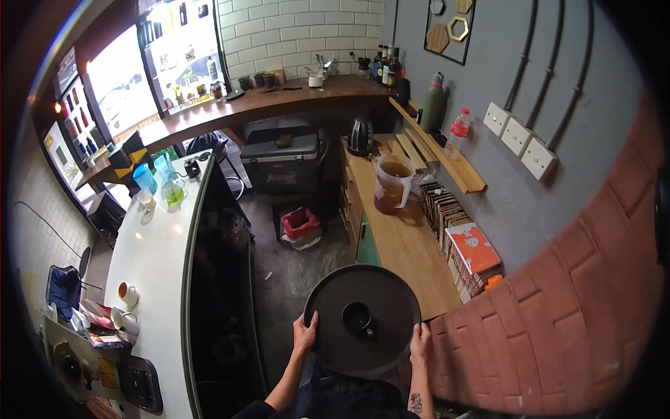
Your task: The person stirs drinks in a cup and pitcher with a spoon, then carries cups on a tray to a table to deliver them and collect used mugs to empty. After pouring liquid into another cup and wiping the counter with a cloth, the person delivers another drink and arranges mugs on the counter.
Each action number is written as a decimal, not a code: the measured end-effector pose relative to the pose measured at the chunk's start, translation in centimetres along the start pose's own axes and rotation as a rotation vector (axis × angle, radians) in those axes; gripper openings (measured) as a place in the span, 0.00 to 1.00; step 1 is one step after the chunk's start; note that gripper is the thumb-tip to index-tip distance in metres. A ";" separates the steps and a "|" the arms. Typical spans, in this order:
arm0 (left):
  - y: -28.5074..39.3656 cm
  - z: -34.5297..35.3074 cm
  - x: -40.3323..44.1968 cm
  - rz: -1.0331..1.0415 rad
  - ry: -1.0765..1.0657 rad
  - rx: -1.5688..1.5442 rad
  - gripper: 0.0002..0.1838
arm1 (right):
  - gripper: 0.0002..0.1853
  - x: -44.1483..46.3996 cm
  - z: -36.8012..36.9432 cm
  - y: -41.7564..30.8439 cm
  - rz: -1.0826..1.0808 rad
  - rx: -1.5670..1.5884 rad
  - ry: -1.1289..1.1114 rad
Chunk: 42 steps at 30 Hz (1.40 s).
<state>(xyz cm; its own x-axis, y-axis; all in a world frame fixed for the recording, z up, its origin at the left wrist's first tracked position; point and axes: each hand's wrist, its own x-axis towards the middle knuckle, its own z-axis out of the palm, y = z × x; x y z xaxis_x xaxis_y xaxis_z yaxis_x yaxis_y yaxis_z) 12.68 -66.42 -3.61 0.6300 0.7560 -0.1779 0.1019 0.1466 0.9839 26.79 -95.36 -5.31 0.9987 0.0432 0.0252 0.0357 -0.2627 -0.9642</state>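
Observation:
A round dark serving tray [392, 300] is held level in front of my body. My left hand [305, 334] grips its left rim, with the thumb on top. On the opposite rim, my right hand [420, 342] is closed around the edge, its thumb also on top. Near the middle of the tray sits a small black cup [356, 317], and a tiny pale bit lies beside it. The fingers under the tray are hidden.
To the right, a wooden counter [398, 244] bears a large pitcher of brown liquid [393, 185], a black kettle [360, 137] and a row of books. A white counter [157, 258] with mugs and glasses runs along the left. A red-lined bin [301, 225] stands ahead.

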 end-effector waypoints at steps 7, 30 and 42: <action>-3.0 7.1 11.7 -0.081 -0.155 0.047 0.18 | 0.12 7.9 4.1 6.6 0.228 -0.160 0.305; -9.4 27.0 31.0 -0.467 -0.638 0.262 0.33 | 0.24 14.1 12.3 1.1 0.379 -0.088 0.368; -10.5 27.6 33.3 -0.479 -0.822 0.563 0.47 | 0.11 17.1 14.3 0.5 0.369 0.141 0.144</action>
<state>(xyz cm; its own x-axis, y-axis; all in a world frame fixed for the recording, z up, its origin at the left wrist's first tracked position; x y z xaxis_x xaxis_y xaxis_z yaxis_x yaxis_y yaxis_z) 53.81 -60.34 -19.40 0.7296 0.0139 -0.6838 0.6768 -0.1583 0.7189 43.41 -81.01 -9.15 0.9386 -0.1673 -0.3018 -0.3207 -0.1002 -0.9419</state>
